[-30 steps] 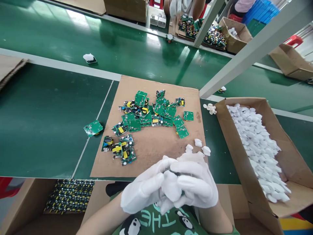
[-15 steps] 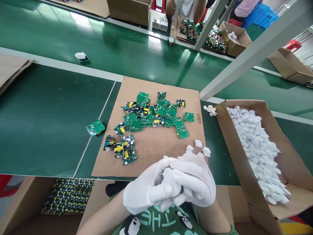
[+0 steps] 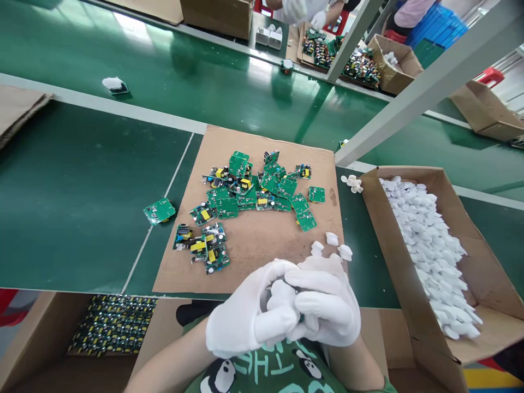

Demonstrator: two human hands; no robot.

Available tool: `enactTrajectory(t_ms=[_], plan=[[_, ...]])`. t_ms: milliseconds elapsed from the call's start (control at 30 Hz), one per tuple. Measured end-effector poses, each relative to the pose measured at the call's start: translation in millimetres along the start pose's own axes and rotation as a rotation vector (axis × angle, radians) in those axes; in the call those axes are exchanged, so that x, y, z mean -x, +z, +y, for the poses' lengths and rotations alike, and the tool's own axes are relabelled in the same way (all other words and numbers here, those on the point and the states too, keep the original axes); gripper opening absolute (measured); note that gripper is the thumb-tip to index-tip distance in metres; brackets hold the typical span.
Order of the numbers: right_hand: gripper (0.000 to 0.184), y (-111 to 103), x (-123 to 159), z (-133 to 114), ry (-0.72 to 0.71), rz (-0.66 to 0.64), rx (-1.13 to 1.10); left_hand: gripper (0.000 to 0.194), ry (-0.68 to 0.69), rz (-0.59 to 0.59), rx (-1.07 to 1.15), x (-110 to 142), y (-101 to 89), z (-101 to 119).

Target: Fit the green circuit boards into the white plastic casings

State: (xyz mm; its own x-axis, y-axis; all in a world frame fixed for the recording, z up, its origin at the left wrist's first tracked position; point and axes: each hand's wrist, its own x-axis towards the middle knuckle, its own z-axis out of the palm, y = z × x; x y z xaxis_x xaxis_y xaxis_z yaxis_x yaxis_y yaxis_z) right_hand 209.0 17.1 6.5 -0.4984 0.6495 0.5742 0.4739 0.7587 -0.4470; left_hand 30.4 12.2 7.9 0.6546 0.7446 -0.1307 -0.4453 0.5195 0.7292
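Observation:
My left hand and my right hand, both in white gloves, meet at the near edge of the cardboard sheet. Between them is a white plastic piece, gripped by the fingers of both. A sliver of dark green shows beside it, perhaps a circuit board, mostly hidden by the gloves. Just beyond my right hand lie a few loose white pieces. Farther up the sheet is a heap of green circuit boards, and a smaller group of boards sits component-side up at the left.
A carton of white pieces stands at the right, near a slanted grey post. One board lies left of the sheet. On the green belt rests a board with a white cover. Across it, a co-worker's gloved hands show.
The white-covered board on the belt has shifted left, and another item shows beside the post. My right fingers have moved slightly around the white piece. The co-worker's gloved hands have moved.

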Motion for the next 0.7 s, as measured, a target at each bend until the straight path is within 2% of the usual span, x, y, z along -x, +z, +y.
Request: enactTrajectory(t_ms=[33, 67, 167, 267, 433, 600, 700], plan=[[0.031, -1, -3, 0, -0.048, 0.070, -0.038, 0.035, -0.005, 0.007, -0.063, 0, 0.8, 3], [0.032, -1, -5, 0, -0.071, 0.076, -0.030, 0.030, -0.006, 0.007, -0.097, 0, 1.5, 7], [0.029, -3, -11, -1, -0.071, -0.050, 0.088, 0.019, -0.009, 0.013, -0.171, -1, 2.3, 14], [0.029, -5, -10, 0, -0.070, -0.050, 0.120, 0.014, -0.047, 0.037, -0.310, 0, 1.6, 17], [0.028, -7, -5, 2, -0.077, -0.165, 0.143, 0.011, -0.127, 0.105, -0.484, -1, 1.6, 20], [0.036, -8, -7, 2, -0.085, -0.173, 0.127, 0.010, -0.082, -0.043, -0.381, -5, 2.6, 30], [0.040, -8, -6, 2, -0.109, -0.184, 0.142, 0.009, -0.155, -0.020, -0.341, -6, 1.7, 32]])
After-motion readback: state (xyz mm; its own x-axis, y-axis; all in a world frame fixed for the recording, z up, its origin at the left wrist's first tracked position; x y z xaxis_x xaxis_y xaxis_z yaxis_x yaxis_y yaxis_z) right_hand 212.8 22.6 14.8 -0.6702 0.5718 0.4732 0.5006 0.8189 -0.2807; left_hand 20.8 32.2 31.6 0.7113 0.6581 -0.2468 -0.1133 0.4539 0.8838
